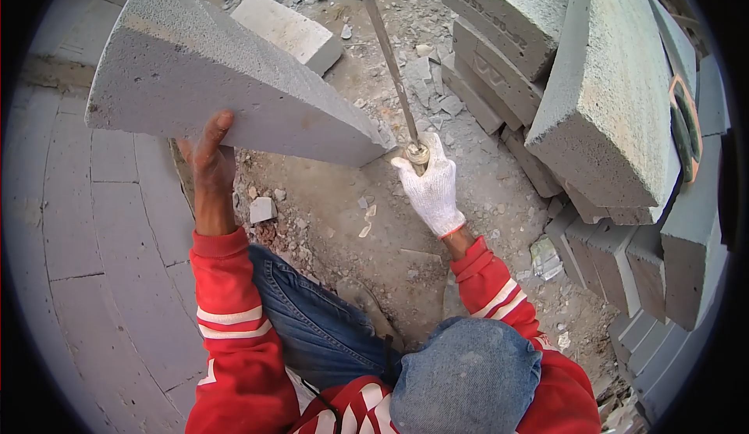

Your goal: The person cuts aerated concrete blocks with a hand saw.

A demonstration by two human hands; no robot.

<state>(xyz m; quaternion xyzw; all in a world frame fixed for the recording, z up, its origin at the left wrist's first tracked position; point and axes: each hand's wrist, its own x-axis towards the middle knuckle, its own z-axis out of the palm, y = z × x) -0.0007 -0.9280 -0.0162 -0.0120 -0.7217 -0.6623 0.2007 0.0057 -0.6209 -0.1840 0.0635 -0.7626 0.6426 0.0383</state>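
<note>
My bare left hand (212, 151) grips the lower edge of a large grey concrete block (226, 94), its thumb on the near face and its other fingers mostly hidden behind. The block stands tilted, tapering in view toward the right. In a white knitted glove, my right hand (431, 188) is closed around the lower end of a long thin metal bar (386, 51). A round metal fitting sits where the bar meets the glove. The bar runs up past the frame's top, so its far end is hidden. The block's right corner lies close to the gloved hand.
Grey blocks (597, 98) are stacked at the right, with a dark pad-like item (686, 129) on them. A laid block wall (101, 239) runs along the left. Another block (292, 32) lies behind the held one. Rubble (425, 83) covers the ground.
</note>
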